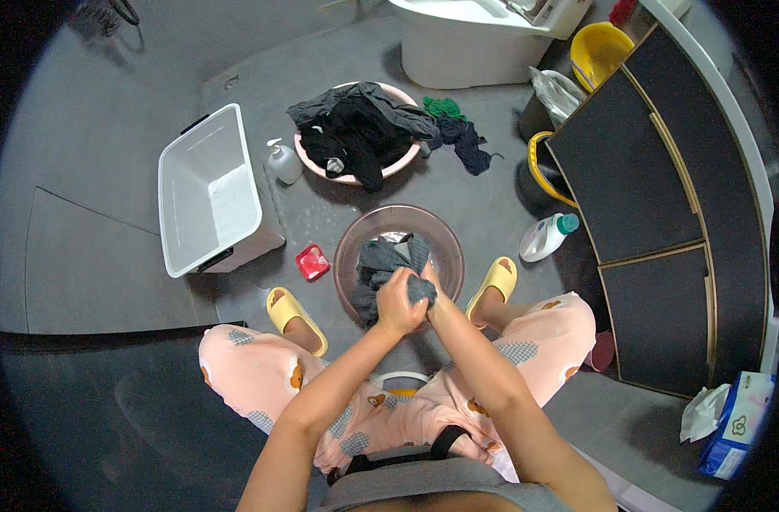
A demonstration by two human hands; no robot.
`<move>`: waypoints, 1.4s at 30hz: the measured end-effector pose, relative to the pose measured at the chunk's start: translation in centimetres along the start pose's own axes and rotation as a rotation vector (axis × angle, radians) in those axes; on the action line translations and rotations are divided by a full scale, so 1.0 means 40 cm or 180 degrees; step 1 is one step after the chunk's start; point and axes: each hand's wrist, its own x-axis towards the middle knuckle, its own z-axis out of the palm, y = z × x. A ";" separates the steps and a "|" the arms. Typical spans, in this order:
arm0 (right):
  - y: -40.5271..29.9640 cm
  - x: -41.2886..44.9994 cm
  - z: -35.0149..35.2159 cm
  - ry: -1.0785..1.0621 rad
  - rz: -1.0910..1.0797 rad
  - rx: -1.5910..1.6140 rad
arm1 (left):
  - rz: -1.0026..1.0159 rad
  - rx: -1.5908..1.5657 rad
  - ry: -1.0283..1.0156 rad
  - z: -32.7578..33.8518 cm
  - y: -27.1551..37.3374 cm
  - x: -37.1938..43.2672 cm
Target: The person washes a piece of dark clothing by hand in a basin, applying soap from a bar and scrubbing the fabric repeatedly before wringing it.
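A dark grey knit garment [380, 269] lies bunched in a translucent brownish basin [449, 243] on the floor between my feet. My left hand [399, 301] grips a wad of this cloth above the basin's near side. Close against it, my right hand [429, 285] is also closed on the cloth, its fingers partly hidden behind the wad. Part of the garment hangs down inside the basin. A red soap dish [313, 262] with pale soap in it sits just left of the basin.
Beyond are a pink basin [389, 171] heaped with dark clothes, a pump bottle [284, 164] and a green and navy cloth pile [463, 137]. A white storage box [210, 192] stands left. A detergent bottle [545, 238] and dark cabinet [645, 192] are right; a toilet [473, 57] is behind.
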 end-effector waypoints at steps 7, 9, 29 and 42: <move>0.024 -0.029 0.077 0.1075 0.0236 -0.0304 | -0.0869 0.0043 0.0632 -0.002 -0.140 0.081; 0.029 -0.027 0.063 0.1364 0.0213 -0.0493 | -0.1097 0.0122 0.0562 0.018 -0.133 0.075; -0.124 -0.059 0.101 -0.0472 -0.0297 0.1217 | -0.2002 -0.2491 -0.2859 -0.097 -0.241 0.063; -0.057 -0.017 0.024 0.1195 0.0306 -0.0174 | -0.0140 -0.0821 0.0098 -0.006 -0.107 0.023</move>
